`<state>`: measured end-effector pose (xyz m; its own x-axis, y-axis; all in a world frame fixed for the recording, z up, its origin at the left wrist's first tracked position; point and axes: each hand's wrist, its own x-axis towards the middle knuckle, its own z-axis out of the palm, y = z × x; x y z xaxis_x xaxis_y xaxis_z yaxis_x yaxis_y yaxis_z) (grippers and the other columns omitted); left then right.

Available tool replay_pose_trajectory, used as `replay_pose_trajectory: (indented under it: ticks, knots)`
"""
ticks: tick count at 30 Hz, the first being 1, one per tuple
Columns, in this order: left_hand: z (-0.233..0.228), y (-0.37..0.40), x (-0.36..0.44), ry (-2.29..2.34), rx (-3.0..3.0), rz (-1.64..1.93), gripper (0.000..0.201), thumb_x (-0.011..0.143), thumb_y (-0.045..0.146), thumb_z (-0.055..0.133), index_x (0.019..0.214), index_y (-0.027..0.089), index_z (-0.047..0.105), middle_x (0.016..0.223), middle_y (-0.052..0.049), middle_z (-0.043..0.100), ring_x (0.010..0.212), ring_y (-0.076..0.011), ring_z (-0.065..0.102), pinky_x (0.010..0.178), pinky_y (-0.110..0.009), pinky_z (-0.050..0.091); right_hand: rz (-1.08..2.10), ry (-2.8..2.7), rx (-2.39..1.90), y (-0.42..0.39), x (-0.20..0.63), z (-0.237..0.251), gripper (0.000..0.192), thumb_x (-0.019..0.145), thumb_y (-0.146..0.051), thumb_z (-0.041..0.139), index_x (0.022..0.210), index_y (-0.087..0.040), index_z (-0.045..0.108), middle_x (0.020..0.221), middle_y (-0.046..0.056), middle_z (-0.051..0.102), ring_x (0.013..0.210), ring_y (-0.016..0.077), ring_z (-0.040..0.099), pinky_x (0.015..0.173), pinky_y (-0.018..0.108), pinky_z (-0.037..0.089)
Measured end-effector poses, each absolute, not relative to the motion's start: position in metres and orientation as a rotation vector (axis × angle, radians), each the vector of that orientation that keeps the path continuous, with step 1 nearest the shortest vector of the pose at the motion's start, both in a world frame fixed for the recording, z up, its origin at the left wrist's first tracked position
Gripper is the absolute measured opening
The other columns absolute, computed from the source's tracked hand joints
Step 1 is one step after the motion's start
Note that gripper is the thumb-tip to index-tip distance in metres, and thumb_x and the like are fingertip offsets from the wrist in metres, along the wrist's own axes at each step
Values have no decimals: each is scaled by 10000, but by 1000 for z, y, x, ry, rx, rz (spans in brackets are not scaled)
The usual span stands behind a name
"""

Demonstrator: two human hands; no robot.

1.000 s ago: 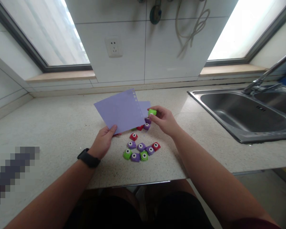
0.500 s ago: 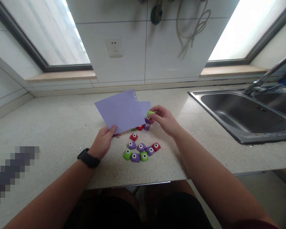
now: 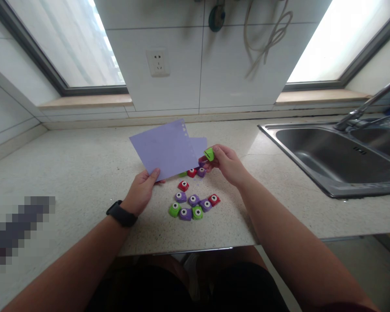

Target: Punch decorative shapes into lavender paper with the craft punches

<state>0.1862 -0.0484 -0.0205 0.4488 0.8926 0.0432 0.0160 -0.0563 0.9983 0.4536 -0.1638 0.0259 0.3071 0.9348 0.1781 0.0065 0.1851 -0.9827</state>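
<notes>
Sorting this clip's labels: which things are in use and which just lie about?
In use: lilac paper sheet in left hand; small green plastic punch in right hand.
Lying about: red, purple and green punches; steel sink; wall socket.

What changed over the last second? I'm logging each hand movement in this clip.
The right hand tilted the green punch up on its side and drew it slightly clear of the purple paper. The left hand still pinches the paper's lower corner; the punches on the counter lie unmoved.
</notes>
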Motion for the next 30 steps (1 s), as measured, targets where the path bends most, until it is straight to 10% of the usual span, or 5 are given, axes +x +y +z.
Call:
replay_pose_trajectory:
  ticks: [9,30]
  knots:
    - [-22,-46,190,838,1325,1026,472,782,597,787,935,154,735,895,-54,733,695,-159,616,700,-295,529,358,-1700,-1594,-174,456,33,334,1014,-405,516,840,-184,696,795,35,674,762,175,597,717,320,433]
    - [-20,-47,191,879,1363,1003,545,749,665,770,942,157,727,848,-62,736,695,-181,635,669,-311,514,367,-1959,-1846,-175,445,28,196,917,-371,678,1067,-267,750,766,11,728,622,153,579,613,301,369]
